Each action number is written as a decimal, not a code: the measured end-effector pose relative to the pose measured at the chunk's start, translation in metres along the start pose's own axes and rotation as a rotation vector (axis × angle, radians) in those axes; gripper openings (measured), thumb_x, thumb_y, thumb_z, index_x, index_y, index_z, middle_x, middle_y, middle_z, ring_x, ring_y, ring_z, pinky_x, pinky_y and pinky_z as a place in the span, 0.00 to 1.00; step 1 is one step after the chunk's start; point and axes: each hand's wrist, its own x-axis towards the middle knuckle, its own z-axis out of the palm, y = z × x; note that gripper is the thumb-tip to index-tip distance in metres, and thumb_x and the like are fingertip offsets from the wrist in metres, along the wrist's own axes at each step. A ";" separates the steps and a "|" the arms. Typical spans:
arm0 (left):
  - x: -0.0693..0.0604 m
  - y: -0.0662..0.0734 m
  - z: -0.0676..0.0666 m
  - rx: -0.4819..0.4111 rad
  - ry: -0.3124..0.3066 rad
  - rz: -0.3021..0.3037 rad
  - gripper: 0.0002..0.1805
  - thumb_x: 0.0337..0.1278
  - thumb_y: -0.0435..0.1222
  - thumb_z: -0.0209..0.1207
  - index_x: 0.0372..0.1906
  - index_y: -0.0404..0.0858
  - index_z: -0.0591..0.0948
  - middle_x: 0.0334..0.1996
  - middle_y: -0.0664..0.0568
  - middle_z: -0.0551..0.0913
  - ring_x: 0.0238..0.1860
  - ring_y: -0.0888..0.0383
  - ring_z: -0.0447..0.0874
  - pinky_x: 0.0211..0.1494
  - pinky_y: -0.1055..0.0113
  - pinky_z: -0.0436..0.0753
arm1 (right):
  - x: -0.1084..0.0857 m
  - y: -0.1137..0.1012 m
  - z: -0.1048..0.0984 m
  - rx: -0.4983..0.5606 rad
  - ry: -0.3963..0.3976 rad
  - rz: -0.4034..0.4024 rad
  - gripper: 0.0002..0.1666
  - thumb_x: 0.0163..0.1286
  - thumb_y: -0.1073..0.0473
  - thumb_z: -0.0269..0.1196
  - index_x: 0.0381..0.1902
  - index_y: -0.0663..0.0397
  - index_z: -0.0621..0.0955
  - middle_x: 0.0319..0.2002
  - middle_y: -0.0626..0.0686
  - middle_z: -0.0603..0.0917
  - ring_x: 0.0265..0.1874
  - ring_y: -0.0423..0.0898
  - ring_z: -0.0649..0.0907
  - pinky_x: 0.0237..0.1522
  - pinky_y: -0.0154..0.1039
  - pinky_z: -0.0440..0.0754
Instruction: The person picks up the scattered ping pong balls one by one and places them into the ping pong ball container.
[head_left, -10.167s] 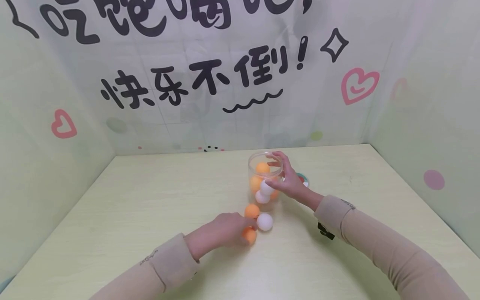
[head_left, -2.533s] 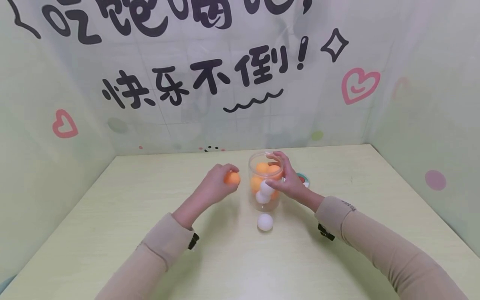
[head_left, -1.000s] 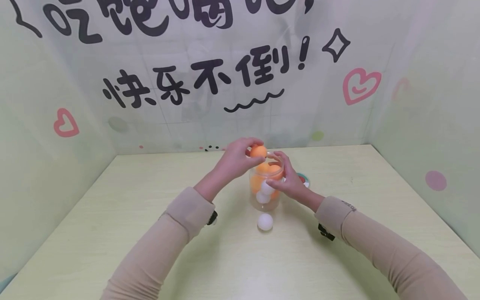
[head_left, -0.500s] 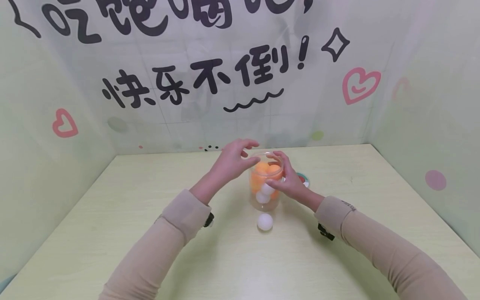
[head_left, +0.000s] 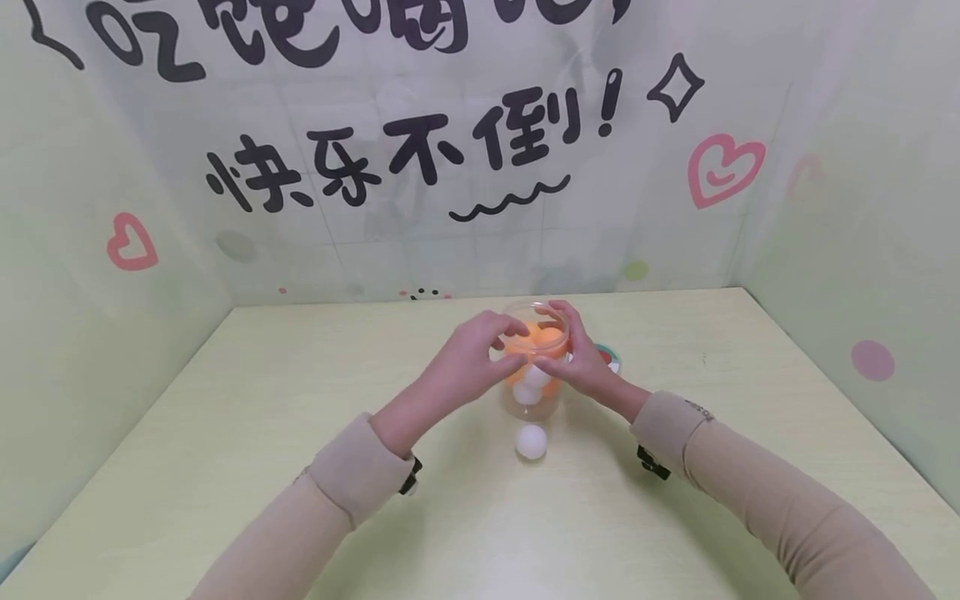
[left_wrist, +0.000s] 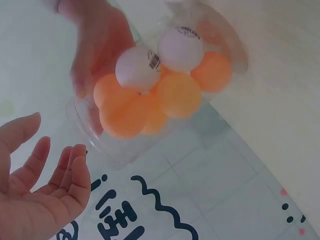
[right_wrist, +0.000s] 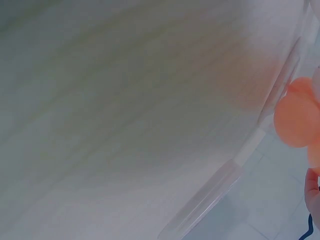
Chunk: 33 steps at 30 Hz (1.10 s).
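A clear plastic jar (head_left: pixel 525 410) stands upright on the table, with several orange ping-pong balls (left_wrist: pixel 179 95) and white ping-pong balls (left_wrist: pixel 138 69) inside. My right hand (head_left: pixel 581 354) grips the jar's right side, fingers behind it and thumb at the front. At the jar's upper left is my left hand (head_left: pixel 472 358), fingers loosely bent and holding nothing. The left wrist view shows that hand a little apart from the jar. One loose white ping-pong ball (head_left: pixel 531 442) lies in front of the jar. The right wrist view catches only the jar's edge and some orange balls (right_wrist: pixel 296 120).
Behind my right hand lies a flat round teal, red and white object (head_left: pixel 607 358), partly hidden. The pale wooden table (head_left: pixel 262 417) meets a printed back wall (head_left: pixel 390 258) and side walls. A small black device is strapped under each sleeve cuff.
My left hand carried an orange ball over the jar and let it go inside; it has since lowered beside the rim. Earlier loose orange balls are off the table. My right hand has kept its hold.
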 end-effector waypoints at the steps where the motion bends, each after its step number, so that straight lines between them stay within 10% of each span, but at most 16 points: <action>1: -0.003 0.001 0.003 0.003 -0.018 0.010 0.16 0.54 0.36 0.61 0.48 0.38 0.78 0.46 0.49 0.78 0.41 0.55 0.77 0.43 0.67 0.78 | 0.000 0.000 0.000 -0.001 0.003 0.002 0.43 0.58 0.72 0.59 0.65 0.59 0.50 0.66 0.60 0.59 0.63 0.58 0.63 0.59 0.53 0.68; 16: -0.019 -0.019 0.052 0.144 -0.362 0.088 0.18 0.51 0.37 0.63 0.49 0.40 0.78 0.48 0.49 0.77 0.37 0.58 0.75 0.40 0.68 0.77 | 0.001 -0.002 0.000 0.013 0.009 0.022 0.43 0.58 0.72 0.59 0.65 0.57 0.50 0.67 0.59 0.59 0.64 0.57 0.63 0.60 0.55 0.66; 33: -0.020 -0.028 0.079 0.320 -0.349 0.173 0.11 0.48 0.33 0.62 0.40 0.42 0.80 0.39 0.51 0.74 0.22 0.61 0.69 0.23 0.75 0.69 | 0.001 0.002 -0.001 0.014 0.015 0.011 0.43 0.57 0.71 0.59 0.65 0.57 0.50 0.66 0.58 0.60 0.63 0.56 0.63 0.55 0.31 0.71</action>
